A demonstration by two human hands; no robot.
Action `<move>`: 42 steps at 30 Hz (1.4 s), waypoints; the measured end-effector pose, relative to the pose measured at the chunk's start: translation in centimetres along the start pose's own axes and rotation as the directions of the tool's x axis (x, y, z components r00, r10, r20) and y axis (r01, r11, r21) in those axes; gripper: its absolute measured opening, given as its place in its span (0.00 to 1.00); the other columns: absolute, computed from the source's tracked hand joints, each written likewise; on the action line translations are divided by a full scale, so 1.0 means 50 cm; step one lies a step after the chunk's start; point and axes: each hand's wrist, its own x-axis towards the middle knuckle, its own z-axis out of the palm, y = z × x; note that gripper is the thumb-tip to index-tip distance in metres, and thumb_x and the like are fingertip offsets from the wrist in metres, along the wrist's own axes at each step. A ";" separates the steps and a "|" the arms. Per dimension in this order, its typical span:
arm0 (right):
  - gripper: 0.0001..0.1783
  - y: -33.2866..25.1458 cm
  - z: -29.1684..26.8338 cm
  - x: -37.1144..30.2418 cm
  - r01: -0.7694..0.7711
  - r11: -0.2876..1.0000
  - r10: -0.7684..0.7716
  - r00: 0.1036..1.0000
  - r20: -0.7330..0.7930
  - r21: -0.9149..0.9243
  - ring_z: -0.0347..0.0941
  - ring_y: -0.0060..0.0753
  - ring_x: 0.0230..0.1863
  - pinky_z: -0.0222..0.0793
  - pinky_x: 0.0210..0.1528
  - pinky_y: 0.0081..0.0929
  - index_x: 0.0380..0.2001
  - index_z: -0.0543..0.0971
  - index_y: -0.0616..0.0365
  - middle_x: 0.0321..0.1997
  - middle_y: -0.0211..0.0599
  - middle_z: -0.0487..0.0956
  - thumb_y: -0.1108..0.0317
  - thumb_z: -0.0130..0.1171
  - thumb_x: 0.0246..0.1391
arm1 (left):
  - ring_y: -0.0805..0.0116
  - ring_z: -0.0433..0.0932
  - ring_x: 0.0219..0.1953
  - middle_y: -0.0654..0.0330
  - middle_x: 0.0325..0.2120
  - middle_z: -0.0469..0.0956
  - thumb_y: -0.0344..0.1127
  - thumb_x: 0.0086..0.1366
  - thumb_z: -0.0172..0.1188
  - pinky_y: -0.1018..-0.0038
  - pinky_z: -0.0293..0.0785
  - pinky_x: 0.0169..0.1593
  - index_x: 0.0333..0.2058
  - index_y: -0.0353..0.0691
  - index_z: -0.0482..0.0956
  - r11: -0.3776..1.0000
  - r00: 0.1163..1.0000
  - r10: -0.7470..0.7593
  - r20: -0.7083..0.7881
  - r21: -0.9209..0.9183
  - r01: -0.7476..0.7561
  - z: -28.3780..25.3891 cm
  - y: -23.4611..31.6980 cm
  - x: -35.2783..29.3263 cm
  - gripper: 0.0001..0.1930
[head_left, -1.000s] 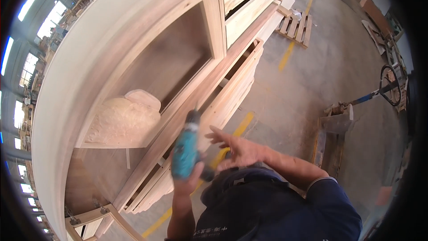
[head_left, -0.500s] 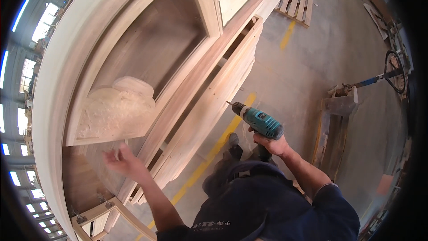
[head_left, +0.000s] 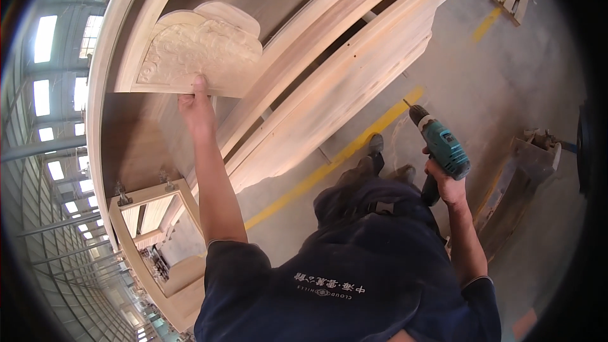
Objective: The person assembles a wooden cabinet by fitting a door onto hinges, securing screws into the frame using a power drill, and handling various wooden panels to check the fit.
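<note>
A wooden cabinet bears a carved panel in its opening, beside the left edge. Past the cabinet's right edge, a teal drill sits in the right hand, gripped by its handle. The left hand pinches the panel's straight edge, thumb on top, presumably steadying it. The bit points away from the body, likely for safety.

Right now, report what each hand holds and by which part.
The right hand grips the teal-and-black power drill by its handle; the left hand holds the pale carved wooden panel by its straight edge.
</note>
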 end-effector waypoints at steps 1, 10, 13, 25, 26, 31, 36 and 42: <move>0.19 0.005 -0.008 -0.003 -0.009 1.000 0.009 1.000 -0.008 0.002 0.76 0.22 0.33 0.73 0.38 0.25 0.48 0.80 0.58 0.43 0.30 0.82 0.78 0.61 0.50 | 0.70 0.76 0.51 0.57 0.51 0.78 0.38 0.70 0.64 0.71 0.71 0.58 0.55 0.31 0.73 1.000 1.000 0.000 -0.028 0.020 0.001 0.005 0.001 -0.002 0.21; 0.20 0.047 -0.057 -0.005 -0.058 0.998 0.059 0.998 0.024 -0.020 0.76 0.22 0.42 0.72 0.45 0.24 0.50 0.80 0.58 0.46 0.30 0.82 0.78 0.61 0.53 | 0.67 0.76 0.50 0.52 0.50 0.79 0.41 0.72 0.60 0.68 0.71 0.56 0.53 0.27 0.75 0.968 0.989 0.142 -0.036 0.216 -0.131 -0.002 0.038 -0.024 0.21; 0.19 0.056 -0.048 0.003 -0.067 0.997 0.066 0.998 0.022 0.035 0.75 0.22 0.40 0.73 0.44 0.24 0.50 0.80 0.59 0.46 0.30 0.81 0.78 0.60 0.53 | 0.63 0.76 0.56 0.53 0.56 0.75 0.43 0.74 0.59 0.62 0.74 0.58 0.60 0.32 0.69 0.983 0.994 0.108 -0.018 0.150 -0.104 0.011 0.105 -0.004 0.24; 0.21 0.170 -0.063 0.041 -0.129 0.991 0.126 0.989 0.078 0.036 0.75 0.24 0.44 0.72 0.48 0.24 0.54 0.77 0.56 0.47 0.29 0.80 0.73 0.61 0.57 | 0.55 0.64 0.69 0.55 0.68 0.64 0.70 0.73 0.36 0.56 0.60 0.72 0.70 0.40 0.60 0.960 0.979 0.178 -0.102 -0.202 -0.196 0.091 0.315 0.002 0.42; 0.21 0.178 -0.065 0.041 -0.134 0.990 0.132 0.989 0.067 0.038 0.75 0.25 0.45 0.71 0.50 0.25 0.55 0.77 0.57 0.47 0.29 0.80 0.73 0.61 0.57 | 0.55 0.62 0.70 0.55 0.70 0.62 0.76 0.69 0.35 0.57 0.57 0.73 0.71 0.41 0.58 0.961 0.981 0.155 -0.115 -0.212 -0.176 0.090 0.311 0.002 0.47; 0.32 0.245 -0.094 0.030 -0.152 0.981 0.151 0.988 0.016 0.119 0.75 0.25 0.48 0.70 0.55 0.26 0.65 0.70 0.57 0.49 0.32 0.80 0.76 0.60 0.55 | 0.54 0.57 0.73 0.53 0.72 0.57 0.71 0.71 0.36 0.57 0.46 0.76 0.72 0.41 0.55 0.979 0.968 0.143 -0.204 -0.112 -0.168 0.098 0.316 0.037 0.45; 0.38 0.271 -0.104 0.005 0.014 0.999 -0.010 0.996 -0.088 0.043 0.73 0.34 0.58 0.64 0.65 0.29 0.66 0.67 0.65 0.57 0.40 0.77 0.76 0.60 0.47 | 0.49 0.54 0.74 0.49 0.73 0.55 0.70 0.70 0.33 0.54 0.46 0.76 0.72 0.38 0.53 0.973 0.990 0.096 -0.108 -0.200 -0.116 0.061 0.303 0.019 0.45; 0.37 0.214 -0.140 -0.058 0.111 0.992 -0.119 0.973 -0.198 -0.054 0.72 0.39 0.60 0.63 0.67 0.31 0.65 0.68 0.65 0.58 0.46 0.77 0.73 0.59 0.48 | 0.51 0.59 0.71 0.52 0.71 0.60 0.70 0.70 0.40 0.54 0.51 0.74 0.71 0.39 0.58 0.940 0.990 0.116 -0.083 -0.312 -0.136 0.032 0.315 0.048 0.44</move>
